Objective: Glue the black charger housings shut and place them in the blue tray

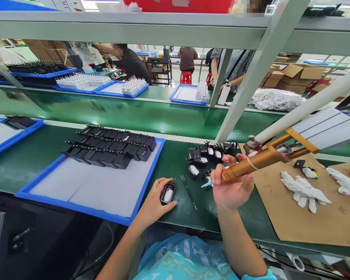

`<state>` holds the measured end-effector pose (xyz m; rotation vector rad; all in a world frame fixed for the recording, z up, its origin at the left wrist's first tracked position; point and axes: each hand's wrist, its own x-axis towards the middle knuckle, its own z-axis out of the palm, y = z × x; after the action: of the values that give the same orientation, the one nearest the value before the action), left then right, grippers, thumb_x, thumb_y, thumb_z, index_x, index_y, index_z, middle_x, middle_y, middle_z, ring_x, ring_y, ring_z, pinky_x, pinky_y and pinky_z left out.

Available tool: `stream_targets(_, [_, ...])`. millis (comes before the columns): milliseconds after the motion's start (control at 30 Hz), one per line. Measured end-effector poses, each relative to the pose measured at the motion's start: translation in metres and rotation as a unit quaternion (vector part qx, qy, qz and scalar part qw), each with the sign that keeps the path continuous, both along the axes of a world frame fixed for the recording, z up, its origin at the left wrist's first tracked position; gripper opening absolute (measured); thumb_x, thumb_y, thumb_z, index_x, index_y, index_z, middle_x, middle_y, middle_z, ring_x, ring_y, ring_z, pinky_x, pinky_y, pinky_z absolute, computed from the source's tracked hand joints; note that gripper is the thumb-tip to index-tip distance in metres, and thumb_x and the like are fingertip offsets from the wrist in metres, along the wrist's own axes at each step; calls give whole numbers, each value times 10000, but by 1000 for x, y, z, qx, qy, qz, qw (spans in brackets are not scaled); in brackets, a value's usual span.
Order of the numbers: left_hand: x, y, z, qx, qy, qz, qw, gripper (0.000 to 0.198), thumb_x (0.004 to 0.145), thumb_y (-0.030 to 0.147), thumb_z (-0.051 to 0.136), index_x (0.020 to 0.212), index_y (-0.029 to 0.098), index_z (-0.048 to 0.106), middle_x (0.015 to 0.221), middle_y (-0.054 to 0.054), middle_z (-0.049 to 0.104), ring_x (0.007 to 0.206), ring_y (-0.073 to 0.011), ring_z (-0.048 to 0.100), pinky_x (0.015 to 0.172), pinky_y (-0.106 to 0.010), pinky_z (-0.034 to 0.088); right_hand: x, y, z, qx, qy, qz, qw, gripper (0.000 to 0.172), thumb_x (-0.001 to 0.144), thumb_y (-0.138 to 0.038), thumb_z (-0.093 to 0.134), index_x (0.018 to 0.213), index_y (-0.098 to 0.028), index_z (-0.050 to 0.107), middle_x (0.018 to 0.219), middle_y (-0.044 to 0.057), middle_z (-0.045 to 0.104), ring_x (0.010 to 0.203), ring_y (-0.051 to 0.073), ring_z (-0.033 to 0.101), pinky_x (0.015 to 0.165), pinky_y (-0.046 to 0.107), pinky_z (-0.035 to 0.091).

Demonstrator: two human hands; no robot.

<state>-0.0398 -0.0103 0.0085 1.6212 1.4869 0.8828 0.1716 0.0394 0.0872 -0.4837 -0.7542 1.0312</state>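
My left hand (155, 202) is closed around a small open black plastic housing (168, 193) standing on the bench; a white part and thin wires show inside. In my right hand (233, 190) is a copper-coloured glue dispensing gun (247, 165), held above the bench. Its light-blue nozzle (206, 184) points left, apart from the housing. A pair of tweezers (189, 192) lies on the green bench between my hands. Beyond my right hand is a pile of similar black housings (195, 154) with white parts, partly hidden by the fingers.
A blue-rimmed tray (131, 216) on the left carries rows of black housings (111, 149). White gloves (303, 188) lie on brown cardboard (280, 217) at right. A slanted metal post (251, 77) rises behind the pile. Across a green belt (134, 114), several people work at other benches.
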Motion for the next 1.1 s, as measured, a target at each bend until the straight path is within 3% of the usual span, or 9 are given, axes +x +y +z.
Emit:
stream_targets(100, [2, -5, -10, 31, 5, 32, 999, 585, 730, 334, 745, 1276, 276, 543, 1311, -81, 541, 1127, -272, 564, 948, -407, 469, -3, 0, 2, 2, 9, 9, 1000, 374, 830, -568, 493, 1086, -303, 552, 951, -22, 546, 403, 49, 452, 375, 235, 357])
stream_targets(300, [3, -15, -23, 37, 28, 77, 996, 415, 795, 357, 697, 1183, 242, 607, 1070, -68, 659, 840, -217, 631, 762, -350, 501, -14, -5, 6, 0, 17, 25, 1000, 406, 823, -582, 506, 1108, -297, 552, 947, -18, 560, 393, 46, 458, 357, 230, 358])
stream_targets(500, [6, -8, -25, 93, 44, 59, 993, 329, 809, 304, 674, 1125, 225, 623, 1064, -68, 675, 982, -240, 627, 828, -359, 503, -29, -10, 12, -2, 18, 52, 998, 426, 799, -619, 507, 1081, -304, 552, 921, -25, 566, 375, 42, 442, 337, 224, 360])
stream_targets(600, [15, -8, -21, 99, 53, 34, 993, 350, 834, 308, 649, 1167, 225, 578, 1100, -55, 685, 990, -227, 647, 866, -359, 505, -34, -11, 15, 1, 25, 68, 997, 422, 801, -622, 510, 1079, -307, 552, 912, -27, 569, 372, 44, 448, 334, 223, 363])
stream_targets(733, [29, -12, -8, 88, 63, 1, 994, 402, 867, 308, 611, 1247, 243, 495, 1076, -29, 701, 842, -182, 679, 739, -299, 526, -36, -12, 14, 10, 30, 72, 997, 415, 809, -621, 506, 1083, -313, 555, 916, -26, 573, 375, 44, 448, 330, 222, 371])
stream_targets(900, [37, -11, 12, 130, 82, -3, 988, 330, 825, 292, 641, 1138, 233, 556, 984, -25, 689, 696, -148, 629, 609, -255, 496, -32, -13, 13, 12, 36, 65, 997, 426, 813, -614, 514, 1100, -301, 559, 920, -23, 574, 371, 43, 454, 324, 220, 371])
stream_targets(1100, [39, -12, 25, 157, 77, 4, 985, 309, 787, 244, 662, 1081, 230, 569, 932, -2, 684, 774, -159, 645, 674, -261, 507, -28, -14, 13, 11, 28, 64, 998, 386, 812, -616, 517, 980, -272, 568, 922, -26, 581, 371, 40, 462, 331, 220, 373])
